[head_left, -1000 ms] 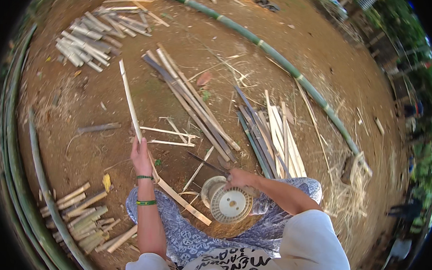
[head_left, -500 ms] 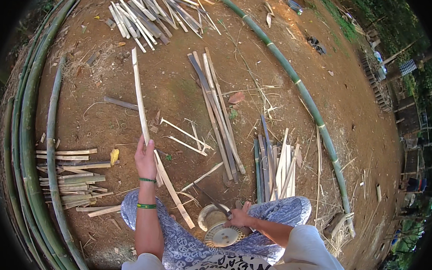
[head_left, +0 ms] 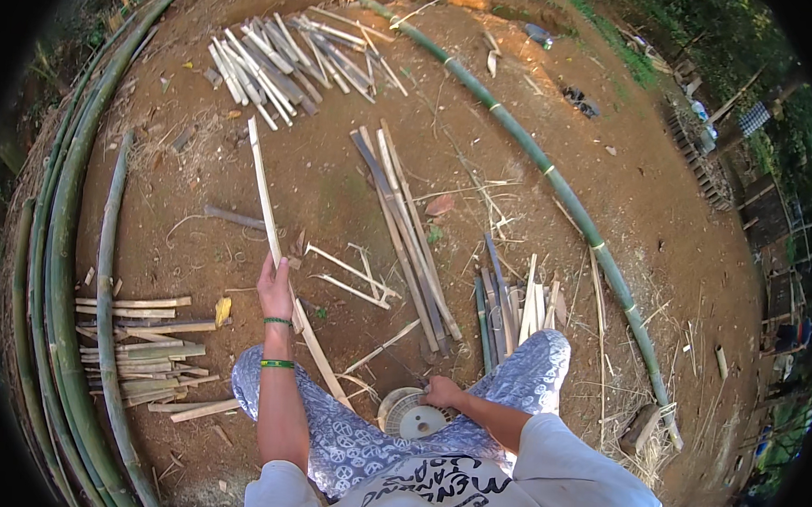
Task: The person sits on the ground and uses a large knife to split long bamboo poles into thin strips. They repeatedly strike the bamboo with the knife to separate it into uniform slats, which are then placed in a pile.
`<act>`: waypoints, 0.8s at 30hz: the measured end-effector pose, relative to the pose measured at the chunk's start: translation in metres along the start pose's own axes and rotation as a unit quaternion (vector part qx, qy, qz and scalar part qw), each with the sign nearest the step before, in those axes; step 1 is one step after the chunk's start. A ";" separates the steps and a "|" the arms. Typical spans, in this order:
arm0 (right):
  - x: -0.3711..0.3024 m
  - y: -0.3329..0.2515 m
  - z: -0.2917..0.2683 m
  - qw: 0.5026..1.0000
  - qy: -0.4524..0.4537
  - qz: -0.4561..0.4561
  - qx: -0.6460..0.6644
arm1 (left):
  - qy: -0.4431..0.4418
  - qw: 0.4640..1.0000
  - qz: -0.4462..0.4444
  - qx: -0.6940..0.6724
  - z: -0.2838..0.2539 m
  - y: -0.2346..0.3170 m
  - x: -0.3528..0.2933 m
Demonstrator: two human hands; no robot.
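Note:
My left hand (head_left: 276, 288) is closed round a long, pale split bamboo strip (head_left: 261, 177). The strip slants from the far left down across my left leg, its near end by my lap. In my right hand (head_left: 442, 392) is the handle of a knife (head_left: 404, 367), its thin dark blade pointing away to the left. That hand is just above a round, pale slotted disc (head_left: 417, 419) between my legs. A second round pale piece is partly hidden beside the disc.
Split strips lie in piles at the far left (head_left: 267, 67), near left (head_left: 157, 355), middle (head_left: 405, 244) and by my right knee (head_left: 510, 309). Green bamboo poles run along the left (head_left: 69, 208) and curve down the right (head_left: 557, 183). A wood block (head_left: 640, 429) sits among shavings.
The view has shifted and my right knee has risen. My right hand and the knife have moved slightly up, over the disc. My left hand still grips the strip.

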State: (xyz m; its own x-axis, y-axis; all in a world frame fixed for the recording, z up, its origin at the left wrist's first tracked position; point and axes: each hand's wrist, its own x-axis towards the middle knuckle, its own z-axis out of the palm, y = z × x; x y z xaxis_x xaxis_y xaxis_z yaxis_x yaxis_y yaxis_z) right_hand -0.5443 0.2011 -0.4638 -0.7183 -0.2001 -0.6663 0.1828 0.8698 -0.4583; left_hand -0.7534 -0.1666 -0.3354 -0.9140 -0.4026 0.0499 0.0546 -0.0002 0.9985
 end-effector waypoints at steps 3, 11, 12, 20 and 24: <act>-0.001 -0.019 -0.019 0.997 0.049 -0.039 0.044 | -0.021 1.000 -0.006 0.023 0.003 -0.011 0.007; 0.043 -0.012 -0.001 0.990 0.117 -0.071 0.025 | -0.147 0.976 -0.047 0.155 0.019 -0.048 0.034; 0.049 -0.008 -0.004 0.988 0.132 -0.073 0.030 | -0.148 0.975 -0.037 0.165 0.032 -0.045 0.022; 0.084 0.007 -0.004 0.983 0.163 -0.046 0.077 | -0.188 0.966 -0.014 0.179 0.057 -0.085 -0.008; 0.085 -0.002 -0.001 0.984 0.155 -0.009 0.086 | -0.232 0.947 -0.035 0.218 0.052 -0.088 -0.014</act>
State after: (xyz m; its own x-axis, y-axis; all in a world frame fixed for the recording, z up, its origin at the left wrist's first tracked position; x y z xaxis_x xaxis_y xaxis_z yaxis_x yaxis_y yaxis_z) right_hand -0.6060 0.1826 -0.5191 -0.8882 -0.0448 -0.4572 0.2594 0.7724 -0.5797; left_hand -0.7665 -0.1135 -0.4230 -0.9932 0.0297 -0.1126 -0.0909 0.4069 0.9090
